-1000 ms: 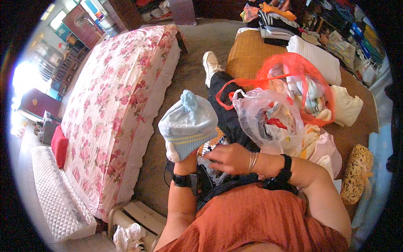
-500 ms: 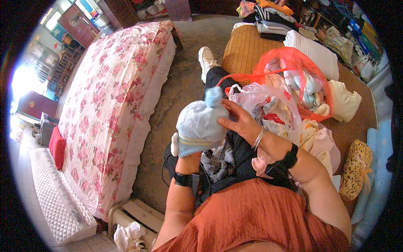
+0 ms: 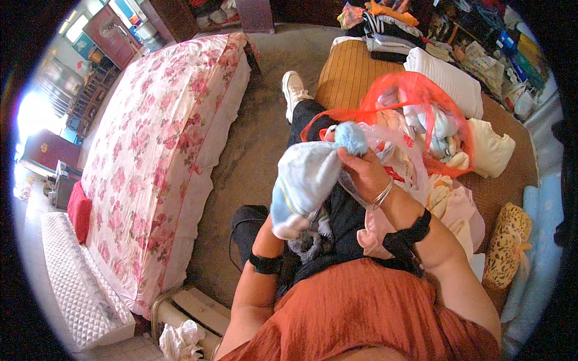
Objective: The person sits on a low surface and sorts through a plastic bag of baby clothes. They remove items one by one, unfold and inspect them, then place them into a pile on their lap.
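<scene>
Right fingers: bent in on the soft crown of the hat, right beside its pompom (image 3: 351,138); the right hand (image 3: 363,169) has hold of it there.
Left fingers: hidden by the hat; the left forearm (image 3: 253,295) runs up to the brim, but how far open the fingers are, or what they grip, I cannot tell.
Pale blue knit hat (image 3: 304,180): held up above the lap, tilted, pompom toward the right hand and brim toward the left wrist.
Lap: grey fabric (image 3: 310,243) lies just below the brim; a pink garment (image 3: 376,234) sits near the right forearm.
Bags: the red bag (image 3: 415,84) and the clear plastic bag (image 3: 394,133) lie to the right, beyond the right hand, loose clothes about them.
Clothes stack (image 3: 391,41): folded pieces piled at the far end of the bed mat (image 3: 343,75).
Progress, judged: the stack looks finished; the hat is not yet set down, and the bagged clothes look unsorted.
</scene>
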A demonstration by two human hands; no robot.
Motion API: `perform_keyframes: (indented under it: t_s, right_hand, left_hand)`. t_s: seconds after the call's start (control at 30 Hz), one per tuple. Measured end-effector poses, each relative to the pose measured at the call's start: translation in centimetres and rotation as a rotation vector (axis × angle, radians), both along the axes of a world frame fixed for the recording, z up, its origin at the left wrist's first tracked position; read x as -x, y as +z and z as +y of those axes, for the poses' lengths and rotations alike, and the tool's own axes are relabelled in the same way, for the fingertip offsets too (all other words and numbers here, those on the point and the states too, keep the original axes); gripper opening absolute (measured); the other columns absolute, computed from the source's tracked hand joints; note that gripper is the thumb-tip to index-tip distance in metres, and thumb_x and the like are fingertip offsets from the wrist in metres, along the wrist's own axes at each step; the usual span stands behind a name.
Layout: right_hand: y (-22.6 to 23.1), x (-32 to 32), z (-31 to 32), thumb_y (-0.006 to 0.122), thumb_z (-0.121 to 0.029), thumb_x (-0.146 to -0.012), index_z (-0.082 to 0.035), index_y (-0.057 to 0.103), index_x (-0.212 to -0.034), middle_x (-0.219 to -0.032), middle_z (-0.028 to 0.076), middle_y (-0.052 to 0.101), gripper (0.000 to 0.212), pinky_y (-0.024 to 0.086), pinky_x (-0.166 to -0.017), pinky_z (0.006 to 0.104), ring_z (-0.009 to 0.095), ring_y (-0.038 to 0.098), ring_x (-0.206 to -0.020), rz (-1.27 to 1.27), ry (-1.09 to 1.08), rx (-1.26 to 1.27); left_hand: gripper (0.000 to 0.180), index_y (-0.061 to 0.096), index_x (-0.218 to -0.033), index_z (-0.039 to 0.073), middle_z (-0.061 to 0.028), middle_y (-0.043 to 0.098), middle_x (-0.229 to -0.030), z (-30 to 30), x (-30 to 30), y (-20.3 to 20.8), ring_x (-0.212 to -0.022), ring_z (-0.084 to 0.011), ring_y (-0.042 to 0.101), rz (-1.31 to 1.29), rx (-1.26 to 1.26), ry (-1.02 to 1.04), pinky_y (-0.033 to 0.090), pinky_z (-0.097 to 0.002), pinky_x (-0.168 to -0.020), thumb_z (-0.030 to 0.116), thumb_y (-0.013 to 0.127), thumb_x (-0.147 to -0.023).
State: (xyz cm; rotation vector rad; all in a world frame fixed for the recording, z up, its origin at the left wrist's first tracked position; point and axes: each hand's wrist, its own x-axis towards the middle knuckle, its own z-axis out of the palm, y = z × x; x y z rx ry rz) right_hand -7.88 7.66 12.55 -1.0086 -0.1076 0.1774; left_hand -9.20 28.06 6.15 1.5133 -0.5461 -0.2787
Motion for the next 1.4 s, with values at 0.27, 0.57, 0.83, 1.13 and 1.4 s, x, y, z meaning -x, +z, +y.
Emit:
perform_keyframes:
  t_s: [0.27, 0.57, 0.83, 1.13, 1.4]
  right_hand:
    - [-0.2, 1.0, -0.2, 0.062, -0.04, -0.09, -0.009, 0.049, -0.128, -0.121, 0.006, 0.059, 0.051, 0.044, -0.097, 0.0404, 0.022, 0.056, -0.111, 0.349, 0.337, -0.259]
    - [0.2, 0.4, -0.7, 0.066, -0.019, -0.087, -0.008, 0.055, -0.121, -0.115, 0.007, 0.063, 0.037, 0.049, -0.092, 0.0404, 0.023, 0.062, -0.103, 0.304, 0.1, -0.125]
    - [3.3, -0.1, -2.3, 0.07, -0.03, -0.085, -0.009, 0.061, -0.111, -0.102, 0.006, 0.067, 0.034, 0.054, -0.082, 0.0372, 0.02, 0.065, -0.092, 0.368, 0.004, -0.097]
    - [1.4, 0.2, -2.4, 0.065, -0.027, -0.087, -0.013, 0.061, -0.099, -0.088, -0.004, 0.059, 0.018, 0.041, -0.072, 0.0233, 0.009, 0.053, -0.08, 0.163, -0.145, 0.301]
    - [-2.5, 2.6, -1.8, 0.059, -0.045, -0.09, -0.02, 0.05, -0.129, -0.119, -0.002, 0.058, 0.047, 0.045, -0.088, 0.0369, 0.015, 0.053, -0.11, 0.303, 0.352, 0.165]
  left_hand:
    - [0.056, 0.043, -0.134, 0.007, -0.0129, 0.05, -0.13, -2.4, -0.4, -0.3, -0.121, -0.0293, 0.046, -0.45, -0.579, 0.073, 0.034, -0.0374, -0.105, 0.022, 0.066, -0.084]
    - [0.05, 0.046, -0.131, 0.002, -0.0122, 0.054, -0.128, -2.6, 0.5, 2.3, -0.116, -0.0259, 0.053, -0.35, -0.34, 0.11, 0.04, -0.0381, -0.101, 0.017, 0.063, -0.087]
    - [0.044, 0.048, -0.132, 0.0, -0.0084, 0.058, -0.122, -2.4, 0.4, 3.0, -0.112, -0.0189, 0.055, 0.341, 0.228, -0.025, 0.041, -0.0337, -0.098, 0.013, 0.06, -0.092]
    - [0.033, 0.052, -0.123, 0.002, -0.0141, 0.062, -0.115, -0.8, 0.7, 6.7, -0.101, -0.028, 0.063, 0.555, 0.653, 0.146, 0.053, -0.0441, -0.087, 0.008, 0.052, -0.09]
    - [0.07, 0.035, -0.139, -0.003, -0.0197, 0.048, -0.136, 0.8, 1.1, 6.6, -0.122, -0.0349, 0.049, 0.54, 1.185, -0.133, 0.036, -0.0469, -0.107, 0.045, 0.049, -0.09]
